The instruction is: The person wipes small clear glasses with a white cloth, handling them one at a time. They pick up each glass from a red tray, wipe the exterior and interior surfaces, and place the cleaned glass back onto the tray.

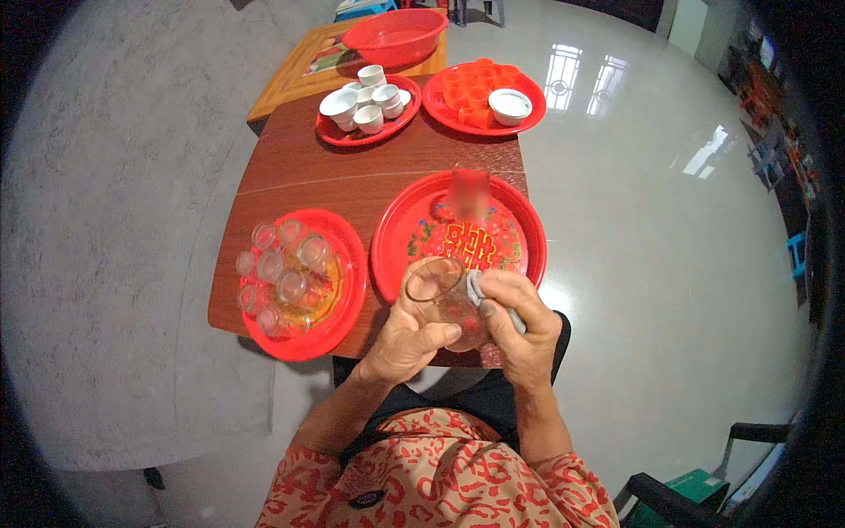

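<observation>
Above the near edge of the table, my left hand (pixel 403 339) wraps around a wide clear glass vessel (pixel 453 308), its round mouth tilted up toward me. My right hand (pixel 524 330) pinches a greyish-white cloth (pixel 475 287) against the vessel's rim on the right side. Part of the cloth is hidden by my right fingers. Just beyond both hands lies a large round red tray (pixel 387 238) with a yellow and floral pattern. A clear, reddish-looking cup (pixel 469 195), blurred in the picture, stands at that tray's far side.
A red tray (pixel 352 304) of several small clear glasses (pixel 290 285) sits at left on the brown table (pixel 290 172). Farther back are a red plate of white cups (pixel 368 119), a red tray (pixel 436 110) of orange cups with a white bowl (pixel 510 106), and a red basin (pixel 396 40).
</observation>
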A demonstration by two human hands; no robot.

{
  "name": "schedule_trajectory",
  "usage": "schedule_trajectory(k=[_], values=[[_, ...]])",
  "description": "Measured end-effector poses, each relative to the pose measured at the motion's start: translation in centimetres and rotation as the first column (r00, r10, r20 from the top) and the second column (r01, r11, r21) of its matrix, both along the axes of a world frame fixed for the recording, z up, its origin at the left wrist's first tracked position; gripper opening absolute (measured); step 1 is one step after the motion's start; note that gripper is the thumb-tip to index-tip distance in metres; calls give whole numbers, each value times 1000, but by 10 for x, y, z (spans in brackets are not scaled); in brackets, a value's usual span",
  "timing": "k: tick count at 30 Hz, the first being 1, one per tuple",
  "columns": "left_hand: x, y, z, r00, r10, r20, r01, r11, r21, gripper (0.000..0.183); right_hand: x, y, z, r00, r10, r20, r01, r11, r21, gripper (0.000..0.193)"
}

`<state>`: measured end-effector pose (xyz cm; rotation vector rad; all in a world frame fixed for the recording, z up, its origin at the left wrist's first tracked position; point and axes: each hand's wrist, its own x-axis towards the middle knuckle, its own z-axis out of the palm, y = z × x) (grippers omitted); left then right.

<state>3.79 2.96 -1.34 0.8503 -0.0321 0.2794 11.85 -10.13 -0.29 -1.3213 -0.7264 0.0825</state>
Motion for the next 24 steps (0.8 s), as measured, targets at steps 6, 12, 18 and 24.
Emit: schedule_trajectory(k=[6, 12, 18, 24], values=[[3, 10, 0, 994, -100, 31, 105, 970, -221, 66, -11, -3, -3, 910, -78, 408, 88, 996, -5, 36], [2, 5, 1, 999, -52, 12, 53, 992, -116, 64, -14, -6, -8, 928, -102, 357, 110, 994, -1, 35], [-3, 3, 9, 997, 8, -75, 2, 991, 135, 68, -6, -12, -8, 983, -73, 171, 79, 997, -28, 28], [-6, 7, 16, 967, 233, -97, -93, 686, 722, 67, 18, -19, 12, 937, -108, 331, 127, 991, -34, 24]])
